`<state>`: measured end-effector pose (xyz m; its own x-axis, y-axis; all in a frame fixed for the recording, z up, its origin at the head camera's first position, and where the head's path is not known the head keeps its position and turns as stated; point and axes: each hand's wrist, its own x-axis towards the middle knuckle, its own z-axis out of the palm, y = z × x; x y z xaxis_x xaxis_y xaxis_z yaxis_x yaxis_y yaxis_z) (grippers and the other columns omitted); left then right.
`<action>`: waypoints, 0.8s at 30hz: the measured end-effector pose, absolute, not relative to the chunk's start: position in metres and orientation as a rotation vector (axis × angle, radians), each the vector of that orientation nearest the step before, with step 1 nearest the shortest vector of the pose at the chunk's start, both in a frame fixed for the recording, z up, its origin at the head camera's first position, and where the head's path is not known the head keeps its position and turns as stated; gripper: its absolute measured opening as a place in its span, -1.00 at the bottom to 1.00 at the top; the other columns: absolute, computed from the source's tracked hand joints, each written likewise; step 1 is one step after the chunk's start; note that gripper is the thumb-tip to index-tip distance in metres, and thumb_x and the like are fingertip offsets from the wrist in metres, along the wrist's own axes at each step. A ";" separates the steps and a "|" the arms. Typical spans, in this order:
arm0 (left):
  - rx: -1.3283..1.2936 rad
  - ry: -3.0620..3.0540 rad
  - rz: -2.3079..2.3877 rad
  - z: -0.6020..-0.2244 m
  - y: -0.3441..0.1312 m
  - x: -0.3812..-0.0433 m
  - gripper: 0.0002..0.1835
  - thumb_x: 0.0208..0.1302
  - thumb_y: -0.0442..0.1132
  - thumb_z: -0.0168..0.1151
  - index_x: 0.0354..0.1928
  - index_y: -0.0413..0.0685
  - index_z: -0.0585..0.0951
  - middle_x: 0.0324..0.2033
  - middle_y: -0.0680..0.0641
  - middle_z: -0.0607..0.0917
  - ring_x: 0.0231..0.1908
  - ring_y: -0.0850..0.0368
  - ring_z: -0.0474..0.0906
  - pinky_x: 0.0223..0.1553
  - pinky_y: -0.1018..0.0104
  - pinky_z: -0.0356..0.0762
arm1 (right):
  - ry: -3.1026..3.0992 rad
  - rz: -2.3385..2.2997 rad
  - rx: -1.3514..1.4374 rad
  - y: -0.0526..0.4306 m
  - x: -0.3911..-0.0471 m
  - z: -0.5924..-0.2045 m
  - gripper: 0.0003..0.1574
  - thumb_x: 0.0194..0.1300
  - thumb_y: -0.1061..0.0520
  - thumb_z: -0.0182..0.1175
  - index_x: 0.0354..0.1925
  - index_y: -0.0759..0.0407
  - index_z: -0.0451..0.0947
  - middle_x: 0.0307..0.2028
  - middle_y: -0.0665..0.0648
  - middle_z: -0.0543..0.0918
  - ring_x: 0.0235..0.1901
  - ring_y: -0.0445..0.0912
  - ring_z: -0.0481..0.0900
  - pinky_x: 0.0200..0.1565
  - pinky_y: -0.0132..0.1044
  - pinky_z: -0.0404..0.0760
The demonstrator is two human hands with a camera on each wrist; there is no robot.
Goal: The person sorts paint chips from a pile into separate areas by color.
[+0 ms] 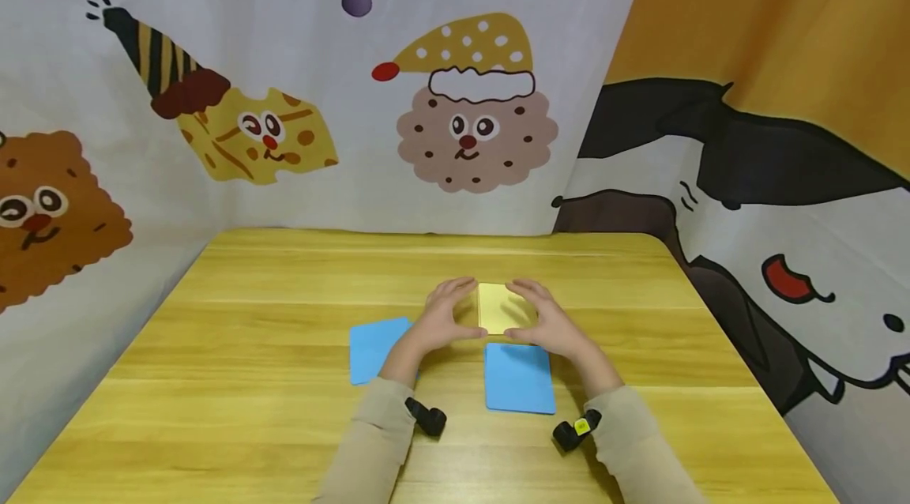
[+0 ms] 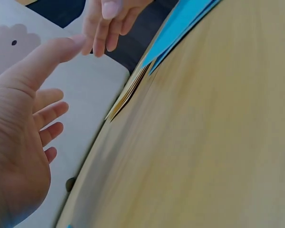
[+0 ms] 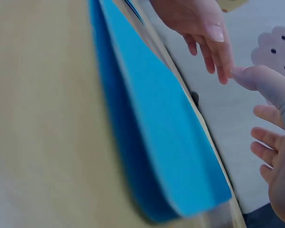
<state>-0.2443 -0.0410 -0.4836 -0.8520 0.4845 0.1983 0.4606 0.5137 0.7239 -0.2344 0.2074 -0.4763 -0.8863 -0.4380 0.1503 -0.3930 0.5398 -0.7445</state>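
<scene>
A square yellow paper stack (image 1: 498, 309) lies on the table, its layered edge (image 2: 128, 93) visible in the left wrist view. My left hand (image 1: 442, 316) hovers at its left side and my right hand (image 1: 550, 322) at its right. Fingers and thumbs of both are spread and relaxed, and nothing is held. Just in front of the yellow stack lies a blue paper square (image 1: 519, 379), whose layers gape apart at the edge in the right wrist view. A second blue paper square (image 1: 373, 350) is to the left, partly covered by my left wrist.
The wood-grain table (image 1: 270, 425) extends around the papers. A white curtain (image 1: 298, 30) printed with cartoon snacks hangs behind its far edge, and a cartoon-animal curtain (image 1: 782, 133) hangs along the right. Black wrist cameras (image 1: 429, 419) are strapped to both wrists.
</scene>
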 end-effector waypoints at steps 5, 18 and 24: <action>0.865 2.736 1.268 -0.480 -0.058 -0.238 -0.01 0.02 0.09 0.46 0.44 -0.11 0.23 0.41 -0.07 0.19 0.39 -0.03 -0.04 0.29 -0.23 -0.13 | 2.728 -1.318 -0.778 0.194 -0.224 -0.474 0.07 0.01 0.02 0.49 0.42 0.10 0.21 0.40 0.25 0.09 0.35 0.20 0.04 0.15 0.34 0.18; 0.904 2.761 1.213 -0.472 -0.103 -0.220 0.02 -0.01 0.06 0.49 0.43 -0.16 0.21 0.41 -0.09 0.18 0.40 -0.14 -0.07 0.26 -0.31 -0.15 | 2.749 -1.243 -0.887 0.157 -0.209 -0.472 0.11 -0.04 0.00 0.52 0.41 0.14 0.23 0.40 0.20 0.13 0.36 0.18 0.02 0.17 0.29 0.19; 0.888 2.781 1.190 -0.470 -0.124 -0.212 0.05 -0.04 0.03 0.52 0.44 -0.19 0.20 0.41 -0.14 0.16 0.39 -0.20 -0.08 0.21 -0.38 -0.06 | 2.715 -1.221 -0.940 0.136 -0.202 -0.471 0.12 -0.03 -0.04 0.51 0.42 0.14 0.21 0.40 0.24 0.11 0.37 0.16 0.00 0.17 0.30 0.17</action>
<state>-0.2117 -0.1244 -0.4705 -0.8413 0.4929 0.2218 0.5008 0.5564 0.6631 -0.2023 0.1359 -0.4713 -0.8186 -0.5311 0.2187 -0.5160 0.5128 -0.6862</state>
